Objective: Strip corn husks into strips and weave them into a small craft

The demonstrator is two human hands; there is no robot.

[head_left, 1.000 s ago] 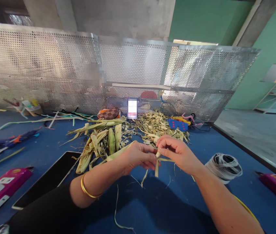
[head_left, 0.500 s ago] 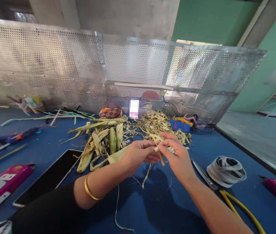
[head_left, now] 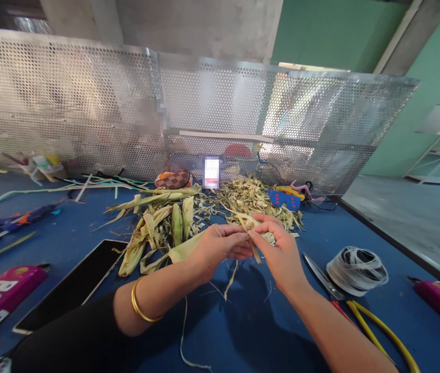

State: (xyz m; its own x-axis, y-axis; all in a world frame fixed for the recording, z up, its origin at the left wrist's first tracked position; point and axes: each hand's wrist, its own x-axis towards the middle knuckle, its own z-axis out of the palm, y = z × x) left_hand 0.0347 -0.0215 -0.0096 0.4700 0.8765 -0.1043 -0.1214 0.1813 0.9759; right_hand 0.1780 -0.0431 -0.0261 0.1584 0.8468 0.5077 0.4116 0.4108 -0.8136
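Between my two hands, above the blue table, is a strip of dried corn husk (head_left: 256, 254). My left hand (head_left: 223, 242) pinches it between thumb and fingers from the left. From the other side my right hand (head_left: 278, 248) grips the same husk, its thumb and index finger close to my left fingertips. Part of the piece is hidden behind the fingers. Larger husk leaves (head_left: 177, 225) lie in a heap just beyond my left hand. A pile of shredded husk (head_left: 247, 194) sits behind my right hand. A thin strand (head_left: 184, 336) trails on the table below.
At left lie a dark tablet (head_left: 70, 285) and a magenta power strip (head_left: 10, 295). Scissors (head_left: 324, 280) and a roll of white cord (head_left: 357, 270) are right of my right forearm, beside a yellow cable (head_left: 385, 326). A lit phone (head_left: 211, 172) leans against the perforated metal screen (head_left: 220, 98).
The whole view shifts slightly left. My right fingers have closed in toward the left fingertips on the husk, and the pale bit between them is less visible. A red scissor handle now shows.
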